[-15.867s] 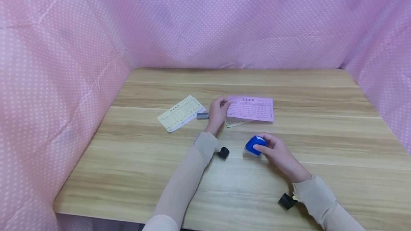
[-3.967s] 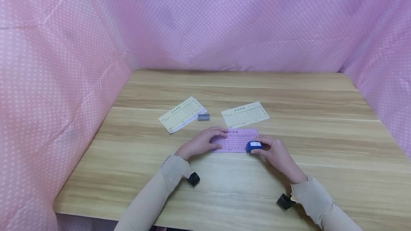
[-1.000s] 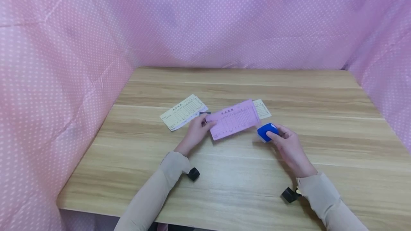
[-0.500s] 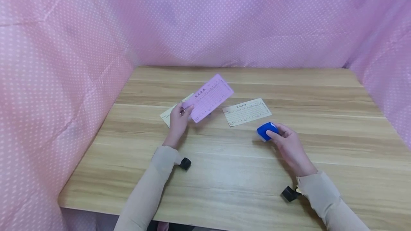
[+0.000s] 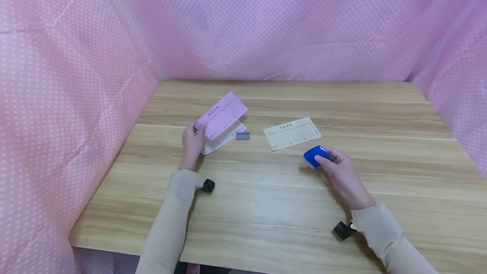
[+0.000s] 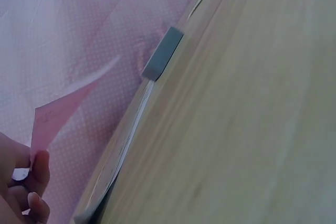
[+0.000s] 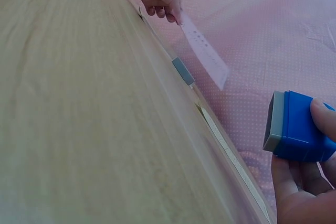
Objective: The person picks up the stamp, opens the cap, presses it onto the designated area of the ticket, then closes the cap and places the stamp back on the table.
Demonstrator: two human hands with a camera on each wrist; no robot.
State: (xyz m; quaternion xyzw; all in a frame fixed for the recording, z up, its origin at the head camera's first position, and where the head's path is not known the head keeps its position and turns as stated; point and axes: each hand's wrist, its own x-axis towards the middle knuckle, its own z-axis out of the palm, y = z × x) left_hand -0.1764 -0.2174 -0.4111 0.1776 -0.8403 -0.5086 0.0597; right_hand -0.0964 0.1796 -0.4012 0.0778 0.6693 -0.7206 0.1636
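Note:
My left hand [image 5: 193,141] pinches the near left corner of a pink printed form [image 5: 222,115]. That sheet is raised over a small pile of forms [image 5: 224,138] at the table's left, hiding most of the pile. In the left wrist view, the pink form [image 6: 58,116] stands up from the thumb and fingers. On the right, my right hand [image 5: 344,176] grips a blue self-inking stamp [image 5: 316,156] by its body. Its grey base [image 7: 275,121] faces left in the right wrist view, held above the table.
A single pale yellow form [image 5: 292,133] lies right of centre. Between it and the pile sits a small grey block, like a stamp cap [image 5: 242,136]. The wooden table [image 5: 266,223] reaches back to a pink dotted curtain [image 5: 285,24].
The pink form was stamped near the table's front, then lifted and carried left over the pile, uncovering the yellow form. My right hand with the stamp has stayed nearly still this last second.

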